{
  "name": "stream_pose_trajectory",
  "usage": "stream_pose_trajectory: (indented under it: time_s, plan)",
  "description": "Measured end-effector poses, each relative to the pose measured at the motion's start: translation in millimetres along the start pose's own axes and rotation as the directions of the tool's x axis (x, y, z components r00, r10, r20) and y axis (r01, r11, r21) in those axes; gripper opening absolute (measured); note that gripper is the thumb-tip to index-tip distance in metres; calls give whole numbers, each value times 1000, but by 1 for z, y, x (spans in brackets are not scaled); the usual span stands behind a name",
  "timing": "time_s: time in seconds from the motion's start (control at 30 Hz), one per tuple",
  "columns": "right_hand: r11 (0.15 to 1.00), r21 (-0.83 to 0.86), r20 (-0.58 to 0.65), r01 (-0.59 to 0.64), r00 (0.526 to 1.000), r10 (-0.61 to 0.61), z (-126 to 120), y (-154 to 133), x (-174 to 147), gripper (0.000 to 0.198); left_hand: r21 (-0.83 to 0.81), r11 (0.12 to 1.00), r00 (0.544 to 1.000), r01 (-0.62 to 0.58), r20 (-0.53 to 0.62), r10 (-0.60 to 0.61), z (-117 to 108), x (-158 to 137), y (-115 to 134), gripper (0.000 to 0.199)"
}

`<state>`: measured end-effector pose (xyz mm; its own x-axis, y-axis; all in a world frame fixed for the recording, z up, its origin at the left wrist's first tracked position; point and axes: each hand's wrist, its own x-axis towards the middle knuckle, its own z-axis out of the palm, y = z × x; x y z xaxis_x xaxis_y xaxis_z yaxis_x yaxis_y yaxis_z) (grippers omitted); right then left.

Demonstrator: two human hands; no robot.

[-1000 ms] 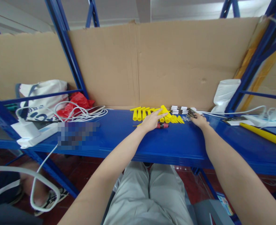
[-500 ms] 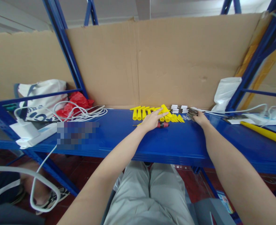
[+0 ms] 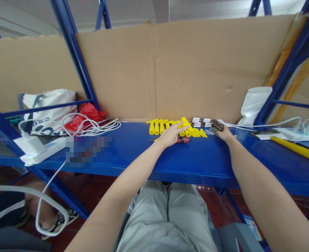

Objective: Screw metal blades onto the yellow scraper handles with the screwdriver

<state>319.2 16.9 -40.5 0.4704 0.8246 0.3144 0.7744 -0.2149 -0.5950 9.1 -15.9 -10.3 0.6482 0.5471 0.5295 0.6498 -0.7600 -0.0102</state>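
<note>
My left hand (image 3: 170, 135) reaches over a row of yellow plastic handles (image 3: 151, 127) with its fingers stretched out flat. Its fingertips rest near a yellow flat-topped piece (image 3: 185, 124). Partly beneath this hand lies a screwdriver with a red and black handle (image 3: 183, 140); its thin shaft points left. My right hand (image 3: 225, 133) is closed around the near end of some dark metal pieces (image 3: 217, 125). Small silvery screws (image 3: 209, 132) are scattered just left of these pieces. Yellow wedge-shaped pieces (image 3: 200, 133) and stacked white-and-dark parts (image 3: 201, 121) sit between the hands.
Along the back of the blue shelf (image 3: 133, 150) stands a cardboard sheet (image 3: 191, 70). Coiled white cables (image 3: 99, 127), a red plastic bag (image 3: 87, 113) and a power strip (image 3: 45, 150) lie left. A white pouch (image 3: 254, 105) and a long yellow piece (image 3: 296, 148) are right.
The view has shifted very slightly. Both hands keep nearly the same places; the right one has tilted a little over the dark metal pieces.
</note>
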Motion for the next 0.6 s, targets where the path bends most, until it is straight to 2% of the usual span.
stream_pose_trajectory:
  time_s: [0.13,0.27,0.33,0.47,0.53,0.6]
  plan:
    - [990,41,58,-137,989,134,-10,-12,-11,54,1,1000,1000,-3,3,3,0,0,0,67]
    - [975,0,-18,-220,975,220,-25,-26,-23,47,-1,1000,1000,1,12,-1,-1,0,1,67]
    - [974,-21,-82,-223,972,221,-30,-32,-26,46,-3,1000,1000,4,19,-4,-2,-1,2,66]
    - [993,-69,-151,-94,985,83,-32,-43,-27,42,-6,1000,999,11,38,-11,-4,-1,2,67]
    - [995,-90,-131,36,990,-48,-29,-50,-26,39,-10,1000,999,11,41,-11,-4,-1,2,69]
    - [975,-96,-84,200,974,-208,-23,-57,-26,40,-17,1000,999,3,38,-2,-5,-1,3,73]
